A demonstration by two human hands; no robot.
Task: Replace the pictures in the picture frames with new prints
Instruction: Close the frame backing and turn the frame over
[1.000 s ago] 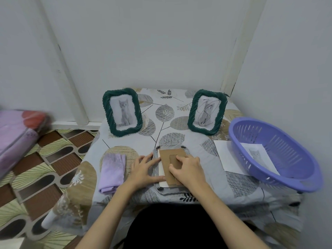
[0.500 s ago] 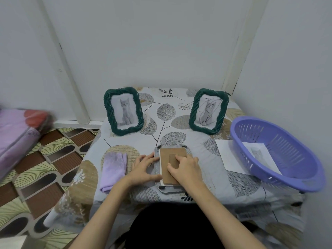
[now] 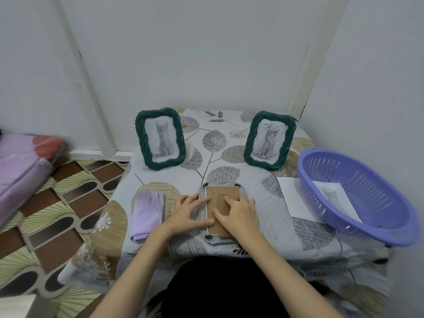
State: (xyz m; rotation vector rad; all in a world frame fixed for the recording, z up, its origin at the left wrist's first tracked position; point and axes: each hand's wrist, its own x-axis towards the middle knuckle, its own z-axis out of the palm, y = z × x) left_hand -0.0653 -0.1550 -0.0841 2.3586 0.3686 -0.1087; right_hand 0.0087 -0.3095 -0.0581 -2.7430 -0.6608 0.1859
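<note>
Fingers (image 3: pixel 202 200) of both hands flat on one face-down frame (image 3: pixel 221 191); two frames upright.

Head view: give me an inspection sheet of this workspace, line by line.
Surface: small table under a leaf-print cloth, set in a room corner.
Job's things: face-down frame with brown backing board up, near the front edge; two green frames standing at the back, the left one showing a cat print, the right one a scribbled-over cat print; white sheet partly under the basket.
Clutter: folded lilac cloth; purple basket holding a cat print.
Hands: left hand flat on the face-down frame's left edge; right hand flat on the backing board.
Cables: nothing seen.
Surroundings: white walls; patterned floor mat; pink bundle at left.
</note>
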